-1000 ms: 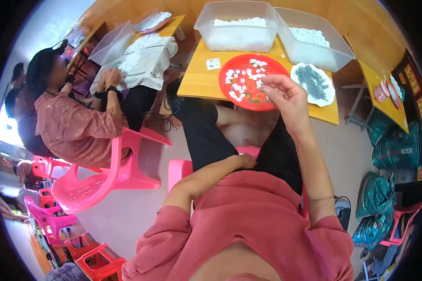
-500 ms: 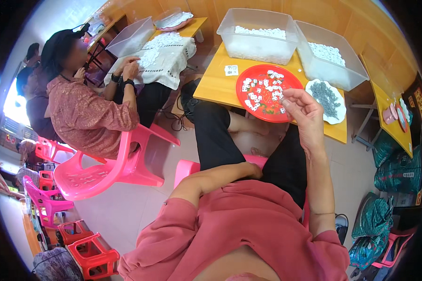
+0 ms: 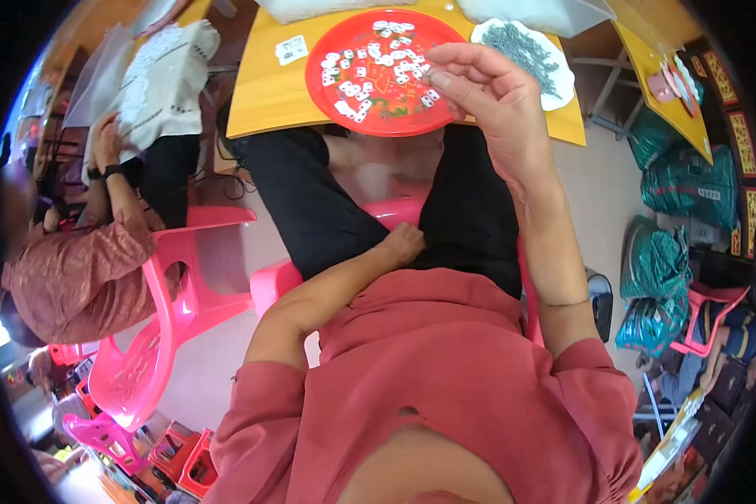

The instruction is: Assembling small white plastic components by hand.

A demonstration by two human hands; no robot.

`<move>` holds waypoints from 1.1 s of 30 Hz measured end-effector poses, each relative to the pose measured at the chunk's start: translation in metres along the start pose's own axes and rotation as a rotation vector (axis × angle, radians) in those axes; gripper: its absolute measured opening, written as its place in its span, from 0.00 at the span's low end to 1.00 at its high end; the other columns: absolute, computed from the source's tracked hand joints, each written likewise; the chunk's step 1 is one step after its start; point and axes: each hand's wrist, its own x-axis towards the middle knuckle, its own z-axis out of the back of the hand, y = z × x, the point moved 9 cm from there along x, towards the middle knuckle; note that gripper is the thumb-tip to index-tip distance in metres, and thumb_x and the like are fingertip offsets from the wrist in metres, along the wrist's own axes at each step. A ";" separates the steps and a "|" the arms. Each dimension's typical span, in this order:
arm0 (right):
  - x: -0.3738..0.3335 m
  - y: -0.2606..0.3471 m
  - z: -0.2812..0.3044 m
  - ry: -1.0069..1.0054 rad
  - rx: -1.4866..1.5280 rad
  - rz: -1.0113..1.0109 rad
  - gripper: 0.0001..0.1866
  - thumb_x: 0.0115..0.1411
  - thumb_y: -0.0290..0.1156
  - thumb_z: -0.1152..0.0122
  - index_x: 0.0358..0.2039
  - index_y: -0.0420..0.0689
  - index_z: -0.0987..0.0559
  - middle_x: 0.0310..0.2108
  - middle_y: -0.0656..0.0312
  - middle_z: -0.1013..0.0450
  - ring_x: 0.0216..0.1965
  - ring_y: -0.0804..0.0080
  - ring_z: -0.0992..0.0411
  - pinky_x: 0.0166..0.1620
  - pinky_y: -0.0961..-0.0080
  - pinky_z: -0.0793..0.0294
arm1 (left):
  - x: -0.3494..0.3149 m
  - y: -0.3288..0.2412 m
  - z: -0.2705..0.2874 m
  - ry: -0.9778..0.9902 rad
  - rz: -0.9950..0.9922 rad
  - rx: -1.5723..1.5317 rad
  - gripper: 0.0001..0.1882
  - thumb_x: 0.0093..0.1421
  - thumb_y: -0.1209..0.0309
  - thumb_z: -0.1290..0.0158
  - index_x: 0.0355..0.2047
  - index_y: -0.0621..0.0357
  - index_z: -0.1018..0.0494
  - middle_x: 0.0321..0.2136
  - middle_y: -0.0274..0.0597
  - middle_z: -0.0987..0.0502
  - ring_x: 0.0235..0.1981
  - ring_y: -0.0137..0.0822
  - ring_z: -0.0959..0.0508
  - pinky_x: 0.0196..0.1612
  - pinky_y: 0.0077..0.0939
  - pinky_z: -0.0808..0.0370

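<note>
Over the right edge of a round red tray (image 3: 323, 84), my right hand (image 3: 497, 97) is raised with thumb and forefinger pinched. What sits at the fingertips is too small to make out. Many small white pieces (image 3: 386, 57) with dark dots lie scattered on the tray. My left hand (image 3: 405, 244) rests curled in my lap against my black trousers; anything inside it is hidden. Right of the tray is a white scallop-edged plate (image 3: 564, 91) heaped with small grey parts (image 3: 517, 52).
The tray stands on a yellow table (image 3: 256, 105), beside a white card (image 3: 291, 50). Clear plastic bins (image 3: 336, 7) are cut off at the top. At left, another person (image 3: 84, 269) sits on a pink chair (image 3: 164, 328) by a cloth-covered table (image 3: 181, 80). Green bags (image 3: 689, 181) are stacked at right.
The view has tilted down and turned, so the table sits higher and the bins are mostly out of frame. My right hand stays pinched by the tray; my left hand now shows more in my lap.
</note>
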 end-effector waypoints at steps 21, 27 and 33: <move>0.017 -0.035 -0.002 -0.156 -0.107 -0.190 0.10 0.56 0.22 0.42 0.40 0.38 0.23 0.33 0.62 0.24 0.36 0.81 0.27 0.41 0.86 0.29 | 0.021 -0.033 0.007 0.110 -0.102 -0.045 0.07 0.52 0.68 0.49 0.24 0.45 0.20 0.21 0.28 0.22 0.25 0.32 0.20 0.20 0.30 0.28; 0.012 -0.039 0.016 -0.102 -0.082 -0.202 0.10 0.56 0.19 0.43 0.40 0.37 0.24 0.35 0.62 0.25 0.37 0.80 0.27 0.42 0.85 0.29 | 0.007 -0.026 0.002 0.032 0.000 -0.195 0.08 0.51 0.70 0.52 0.20 0.51 0.24 0.22 0.37 0.24 0.27 0.37 0.22 0.26 0.34 0.29; 0.021 -0.030 0.024 0.003 -0.068 -0.225 0.09 0.56 0.19 0.43 0.39 0.36 0.24 0.35 0.62 0.25 0.37 0.81 0.27 0.43 0.85 0.29 | -0.017 0.008 0.027 -0.005 0.211 -0.241 0.06 0.51 0.72 0.51 0.27 0.56 0.25 0.27 0.43 0.25 0.26 0.40 0.21 0.24 0.33 0.26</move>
